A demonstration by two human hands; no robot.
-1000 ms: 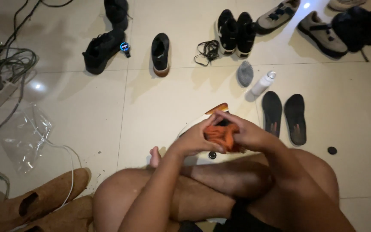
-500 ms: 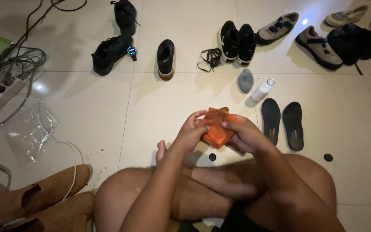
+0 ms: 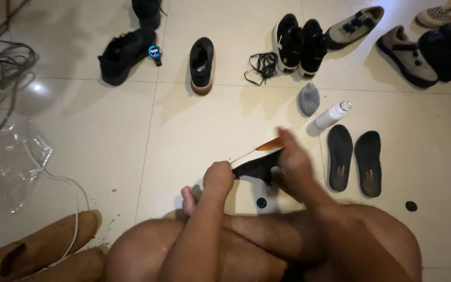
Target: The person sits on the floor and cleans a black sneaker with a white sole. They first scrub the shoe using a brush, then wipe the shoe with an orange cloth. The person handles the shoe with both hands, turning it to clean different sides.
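I sit cross-legged on a tiled floor. Both hands hold a black shoe (image 3: pixel 257 166) with an orange sole edge just above my knees. My left hand (image 3: pixel 218 177) is closed on the shoe's near end. My right hand (image 3: pixel 293 162) grips its far side, thumb up against the orange sole. The orange cloth seen earlier is hidden.
Two black insoles (image 3: pixel 354 159) lie to the right, with a white bottle (image 3: pixel 330 116) and grey brush (image 3: pixel 308 98) beyond. A matching black shoe (image 3: pixel 202 65), black laces (image 3: pixel 263 66), several other shoes, a clear plastic bag (image 3: pixel 14 162), cables and tan boots (image 3: pixel 37 250) surround me.
The orange cloth bundled between my hands is gone from sight. The black shoe now shows, turned and held lower. The view has shifted left and down.
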